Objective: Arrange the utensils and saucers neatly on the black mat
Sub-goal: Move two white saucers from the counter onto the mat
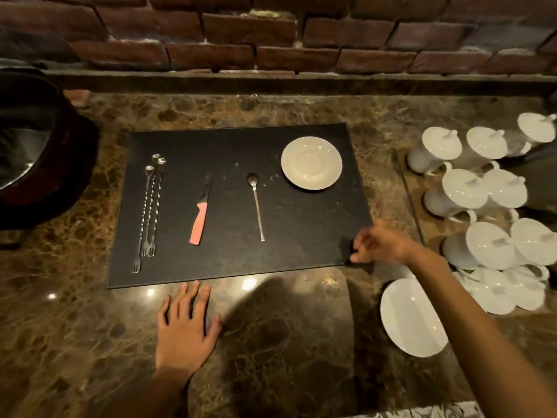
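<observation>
Right hand [380, 246]: at the near right corner of the black mat [229, 152], fingers curled in, blurred, nothing seen inside; cannot tell if pinching the mat edge or just touching it.
Left hand [187, 330]: flat on the brown stone counter [286, 342], fingers spread wide, holding nothing, tips just short of the mat's near edge.
Loose saucer [411, 318]: off the mat, on the counter, toward the body and a little to the right of the right hand, under the right forearm.
Nearer hand: right one, by a lot; left one well apart from it.
Likely next move: a guess only, pull the right hand back and down to that saucer, then carry it up onto the mat.
Saucer on mat [311, 162]: away from the right hand, up and to its left, near the far right corner.
Spoon [256, 203]: left of the right hand, lying long way front to back, bowl at the far end.
Pink knife [200, 215]: further left, same front to back line, blade far.
Long forks [149, 212]: furthest left, three close together, prongs near.
White lidded cups [482, 191]: right of the right hand, off the mat.
</observation>
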Demonstrator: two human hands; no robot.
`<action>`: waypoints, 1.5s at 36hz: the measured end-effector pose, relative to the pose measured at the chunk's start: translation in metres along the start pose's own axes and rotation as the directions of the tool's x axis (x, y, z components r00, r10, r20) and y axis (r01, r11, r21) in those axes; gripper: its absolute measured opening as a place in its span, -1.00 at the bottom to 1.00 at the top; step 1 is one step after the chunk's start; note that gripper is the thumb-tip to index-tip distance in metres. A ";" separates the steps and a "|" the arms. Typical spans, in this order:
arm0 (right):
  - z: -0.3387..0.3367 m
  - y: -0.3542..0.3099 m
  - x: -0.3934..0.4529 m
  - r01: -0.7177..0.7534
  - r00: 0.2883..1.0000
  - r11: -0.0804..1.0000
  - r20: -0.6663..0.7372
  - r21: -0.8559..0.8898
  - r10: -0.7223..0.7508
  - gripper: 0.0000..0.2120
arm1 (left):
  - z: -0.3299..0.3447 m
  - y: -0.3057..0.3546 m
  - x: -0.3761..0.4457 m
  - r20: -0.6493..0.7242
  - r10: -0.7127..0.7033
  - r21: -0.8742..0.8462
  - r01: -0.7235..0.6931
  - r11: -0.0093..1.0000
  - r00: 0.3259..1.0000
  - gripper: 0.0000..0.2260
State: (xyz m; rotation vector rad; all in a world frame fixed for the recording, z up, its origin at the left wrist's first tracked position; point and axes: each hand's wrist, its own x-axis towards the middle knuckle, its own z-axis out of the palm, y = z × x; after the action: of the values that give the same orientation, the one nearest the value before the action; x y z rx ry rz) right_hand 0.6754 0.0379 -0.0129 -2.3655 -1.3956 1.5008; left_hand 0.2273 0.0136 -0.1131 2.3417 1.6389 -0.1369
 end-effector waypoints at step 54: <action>0.020 -0.011 0.063 -0.061 0.843 0.934 -0.483 0.353 0.237 -0.90 | 0.009 -0.009 0.002 -0.009 0.022 -0.025 -0.022 0.999 1.000 -0.43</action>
State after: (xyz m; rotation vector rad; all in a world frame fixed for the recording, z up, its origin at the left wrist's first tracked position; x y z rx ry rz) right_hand 0.6624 0.0785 -0.0644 -2.4385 -0.7828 0.9001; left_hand 0.2205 0.0152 -0.1238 2.3448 1.6088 -0.1011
